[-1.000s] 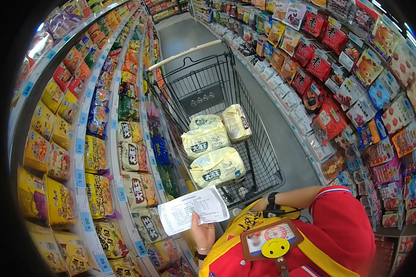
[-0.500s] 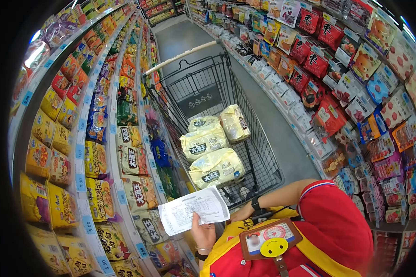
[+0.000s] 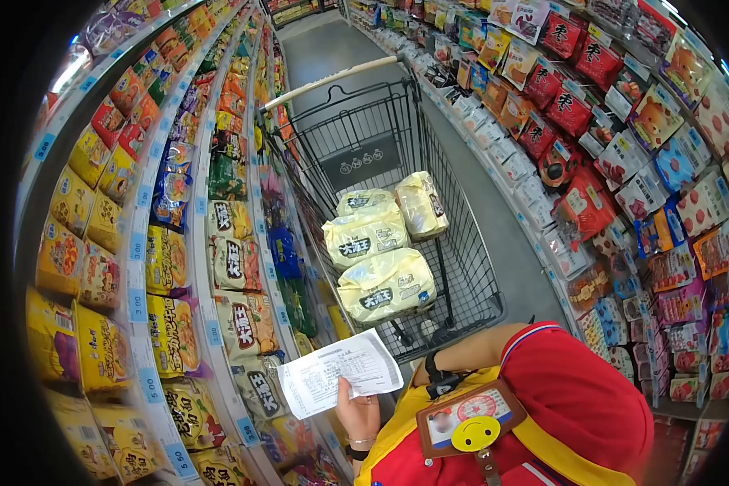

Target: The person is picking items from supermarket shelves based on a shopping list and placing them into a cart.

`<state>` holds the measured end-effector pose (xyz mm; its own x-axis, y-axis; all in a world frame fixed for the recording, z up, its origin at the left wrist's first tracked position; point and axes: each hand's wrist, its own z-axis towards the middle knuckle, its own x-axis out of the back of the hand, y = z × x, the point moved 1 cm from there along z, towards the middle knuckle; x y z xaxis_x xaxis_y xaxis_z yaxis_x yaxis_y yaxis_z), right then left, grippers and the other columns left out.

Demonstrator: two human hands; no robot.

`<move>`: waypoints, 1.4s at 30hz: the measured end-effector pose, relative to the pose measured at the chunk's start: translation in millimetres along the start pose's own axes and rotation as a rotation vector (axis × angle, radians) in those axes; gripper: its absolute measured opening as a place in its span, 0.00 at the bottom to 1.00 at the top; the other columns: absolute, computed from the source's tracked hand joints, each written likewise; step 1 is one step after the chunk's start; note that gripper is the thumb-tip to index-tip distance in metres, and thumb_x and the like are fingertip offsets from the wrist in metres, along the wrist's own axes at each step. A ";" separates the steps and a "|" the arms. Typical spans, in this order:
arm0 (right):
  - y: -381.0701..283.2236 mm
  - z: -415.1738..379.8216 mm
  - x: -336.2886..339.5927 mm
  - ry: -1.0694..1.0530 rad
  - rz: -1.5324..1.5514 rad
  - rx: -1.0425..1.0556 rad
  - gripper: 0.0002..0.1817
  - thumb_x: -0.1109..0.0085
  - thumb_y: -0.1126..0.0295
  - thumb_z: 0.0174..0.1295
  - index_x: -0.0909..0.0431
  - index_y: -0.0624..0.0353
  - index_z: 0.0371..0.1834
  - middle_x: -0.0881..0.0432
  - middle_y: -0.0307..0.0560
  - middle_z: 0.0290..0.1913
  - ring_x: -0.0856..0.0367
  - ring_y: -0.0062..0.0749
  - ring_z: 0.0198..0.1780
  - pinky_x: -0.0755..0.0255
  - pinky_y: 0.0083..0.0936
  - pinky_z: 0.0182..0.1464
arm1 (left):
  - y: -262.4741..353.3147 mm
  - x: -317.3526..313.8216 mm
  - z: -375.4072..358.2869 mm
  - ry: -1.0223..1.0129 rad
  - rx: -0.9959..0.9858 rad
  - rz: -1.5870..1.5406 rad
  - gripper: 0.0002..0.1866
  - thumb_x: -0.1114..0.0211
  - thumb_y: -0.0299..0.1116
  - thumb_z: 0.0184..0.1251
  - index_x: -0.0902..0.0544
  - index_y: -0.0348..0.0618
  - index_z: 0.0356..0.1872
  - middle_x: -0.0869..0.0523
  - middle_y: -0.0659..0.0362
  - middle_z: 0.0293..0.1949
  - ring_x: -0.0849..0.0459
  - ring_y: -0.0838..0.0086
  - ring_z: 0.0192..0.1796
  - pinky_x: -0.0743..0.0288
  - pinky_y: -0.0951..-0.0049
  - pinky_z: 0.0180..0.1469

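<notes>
My left hand (image 3: 358,411) is shut on a white printed paper list (image 3: 340,373), held up low in the view in front of my chest. My right hand (image 3: 419,376) shows only as a sliver past a black wristwatch (image 3: 434,366). Its fingers are hidden behind my yellow vest, close to the near end of the shopping cart (image 3: 462,267). Three pale yellow noodle multipacks (image 3: 385,283) lie in the cart, with a fourth behind them. My red sleeve (image 3: 575,389) and a smiley name badge (image 3: 471,421) fill the lower right.
I stand in a narrow supermarket aisle. Shelves of yellow, orange and green noodle packs (image 3: 170,259) with blue price tags run along the left, right against the cart. Shelves of red and white snack bags (image 3: 591,162) line the right. Grey floor (image 3: 494,219) runs beside the cart.
My right forearm has drawn back toward my body and to the left. The paper list stays in my left hand. The cart and its packs have not moved.
</notes>
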<state>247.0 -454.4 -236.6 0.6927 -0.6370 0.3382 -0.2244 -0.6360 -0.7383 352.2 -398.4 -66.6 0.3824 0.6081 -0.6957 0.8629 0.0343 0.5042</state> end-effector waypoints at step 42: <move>9.0 18.1 -23.4 0.085 0.187 -0.014 0.19 0.61 0.65 0.60 0.31 0.64 0.50 0.26 0.58 0.48 0.27 0.44 0.49 0.36 0.32 0.51 | -6.3 11.0 -7.8 -0.004 0.008 0.028 0.18 0.53 0.39 0.68 0.33 0.45 0.55 0.25 0.60 0.52 0.26 0.69 0.53 0.34 0.63 0.56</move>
<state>241.1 -437.3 -261.7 0.5774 -0.7789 0.2446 -0.3538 -0.5088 -0.7848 348.3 -385.7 -73.5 0.4075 0.6053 -0.6838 0.8544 0.0115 0.5194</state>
